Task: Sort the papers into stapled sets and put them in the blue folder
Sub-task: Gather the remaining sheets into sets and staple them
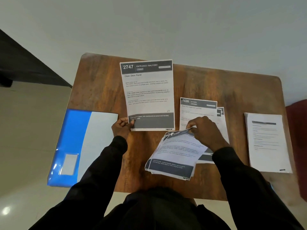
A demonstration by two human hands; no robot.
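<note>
2747 sheet (147, 93): lies flat at the upper middle of the table (99, 83). Header reads "2747 ENTRANCE / BALCONY", title "Clean Door Panel". The grey band at its foot begins "Door panel (open, with dust/stains on panel and handle)".
Left hand (122, 126): thumb and curled fingers pinch the lower left corner of the 2747 sheet, covering part of the band's second line.
1426 pile (197, 108): right of centre, with a header reading "1426 KITCHEN". The title starts "Wash the", and the rest is too blurred to read. Edges of more sheets peek out at its right.
Right hand (204, 128): fingertips pinch the raised top edge of the tilted stack (174, 155) and hide the lower part of the 1426 pile.
Tilted stack: lower centre, overlapping the 1426 pile. Its header is curled and hidden, and its body text is blurred.
White stack (267, 141): at the right edge of the table, well apart from the others, with small illegible print.
Blue folder (73, 143): at the left of the frame, closed and overhanging the table's left edge. Its label pocket is blank, and a sleeve cuts off its lower right.
</note>
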